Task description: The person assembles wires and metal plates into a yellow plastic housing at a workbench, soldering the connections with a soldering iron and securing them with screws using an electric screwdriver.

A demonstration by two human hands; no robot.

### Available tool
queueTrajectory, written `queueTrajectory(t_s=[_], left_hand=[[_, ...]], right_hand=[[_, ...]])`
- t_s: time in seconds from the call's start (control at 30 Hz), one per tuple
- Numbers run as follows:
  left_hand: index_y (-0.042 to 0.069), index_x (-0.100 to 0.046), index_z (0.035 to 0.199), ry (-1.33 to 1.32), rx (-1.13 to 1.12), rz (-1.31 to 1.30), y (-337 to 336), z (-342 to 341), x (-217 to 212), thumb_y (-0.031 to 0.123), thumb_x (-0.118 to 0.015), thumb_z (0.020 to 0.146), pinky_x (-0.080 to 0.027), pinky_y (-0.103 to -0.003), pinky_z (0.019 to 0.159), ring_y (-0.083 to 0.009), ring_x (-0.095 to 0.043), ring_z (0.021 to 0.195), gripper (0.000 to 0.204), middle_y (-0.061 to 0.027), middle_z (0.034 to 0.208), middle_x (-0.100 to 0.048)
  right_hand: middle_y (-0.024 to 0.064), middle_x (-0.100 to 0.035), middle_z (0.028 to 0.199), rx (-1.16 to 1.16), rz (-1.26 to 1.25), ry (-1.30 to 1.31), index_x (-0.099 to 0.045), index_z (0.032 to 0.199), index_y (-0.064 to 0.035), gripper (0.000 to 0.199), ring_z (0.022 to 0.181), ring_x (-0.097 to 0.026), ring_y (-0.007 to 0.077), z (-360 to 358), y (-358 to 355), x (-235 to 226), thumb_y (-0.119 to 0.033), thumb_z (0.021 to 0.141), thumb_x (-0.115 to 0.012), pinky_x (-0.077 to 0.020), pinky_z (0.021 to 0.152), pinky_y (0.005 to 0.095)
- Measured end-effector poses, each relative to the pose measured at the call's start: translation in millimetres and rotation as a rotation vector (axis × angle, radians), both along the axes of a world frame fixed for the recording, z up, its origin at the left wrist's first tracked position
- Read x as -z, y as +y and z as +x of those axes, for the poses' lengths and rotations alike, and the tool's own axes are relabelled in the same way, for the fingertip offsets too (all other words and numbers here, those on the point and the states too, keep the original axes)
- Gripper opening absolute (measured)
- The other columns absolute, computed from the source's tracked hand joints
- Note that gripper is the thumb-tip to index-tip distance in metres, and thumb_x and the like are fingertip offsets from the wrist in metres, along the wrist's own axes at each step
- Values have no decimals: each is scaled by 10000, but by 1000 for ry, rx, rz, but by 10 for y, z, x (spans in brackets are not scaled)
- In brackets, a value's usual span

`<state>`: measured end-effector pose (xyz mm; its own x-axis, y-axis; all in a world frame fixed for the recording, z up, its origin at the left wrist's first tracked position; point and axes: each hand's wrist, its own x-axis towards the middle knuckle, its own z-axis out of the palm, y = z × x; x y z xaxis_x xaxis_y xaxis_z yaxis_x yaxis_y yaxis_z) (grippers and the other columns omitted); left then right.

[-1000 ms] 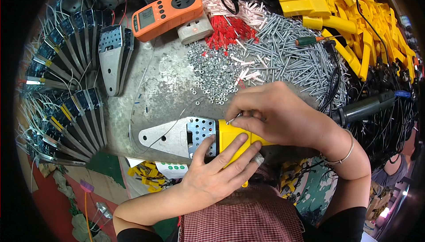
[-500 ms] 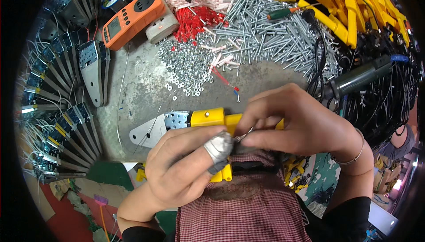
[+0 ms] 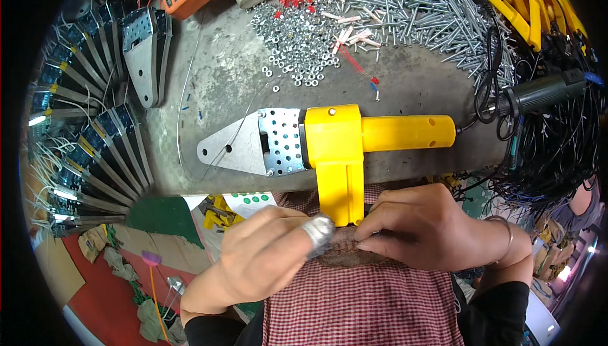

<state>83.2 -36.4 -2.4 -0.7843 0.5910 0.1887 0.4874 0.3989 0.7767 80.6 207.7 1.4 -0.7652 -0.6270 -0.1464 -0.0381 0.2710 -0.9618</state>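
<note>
tool (image 3: 332, 140), yellow leg (image 3: 341, 187) between left grip (image 3: 272, 254) and right grip (image 3: 421, 227)

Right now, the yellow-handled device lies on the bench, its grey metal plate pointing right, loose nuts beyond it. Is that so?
Not quite: the head view shows the grey metal plate pointing left. The yellow-handled device does lie on the bench, loose nuts beyond it.

Bench (image 3: 234, 61) moderately bright; left fingers (image 3: 291, 241) motion-blurred; glare spot (image 3: 563, 274) lower right; edges fisheye-bent, corners black.
</note>
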Motion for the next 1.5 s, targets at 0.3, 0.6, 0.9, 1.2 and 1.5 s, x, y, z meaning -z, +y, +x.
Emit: queueTrajectory(t_s=[0.3,0.6,0.9,1.2,1.5], left_hand=[[-60,-601,1088,161,42,21,42,91,145,-10,-672,715,-559,-313,615,-239,-645,705,383,-143,844,-667],[-55,-604,1112,216,35,9,87,101,203,3,-676,711,-549,-311,616,-239,-631,717,412,-138,870,-662],[-22,-631,1105,197,-3,3,-36,80,190,56,-716,681,-541,-334,632,-275,-644,773,440,-124,955,-656],[13,-599,1116,287,-128,-9,19,-65,136,-48,-678,541,-531,-386,655,-326,-637,785,583,-156,919,-658],[20,-598,1092,346,-191,-72,16,-81,149,-69,-652,533,-524,-376,591,-322,-634,723,569,-160,900,-646]], right_hand=[[90,-593,777,90,143,305,-624,879,-26,200,656,-634,262,190,-101,42,-92,752,-764,-534,584,341],[74,-569,779,106,278,516,-607,884,-34,228,685,-618,237,225,-130,83,-70,716,-757,-522,576,321],[31,-637,784,620,55,-239,-623,874,-2,134,690,-612,64,11,150,-179,7,795,-731,-503,622,241],[138,-581,773,234,506,419,-598,845,-2,112,726,-594,333,-536,519,-260,3,739,-632,-490,647,381],[121,-568,799,3,504,523,-601,862,-19,114,792,-591,333,-691,556,-241,-41,751,-616,-488,703,402]])
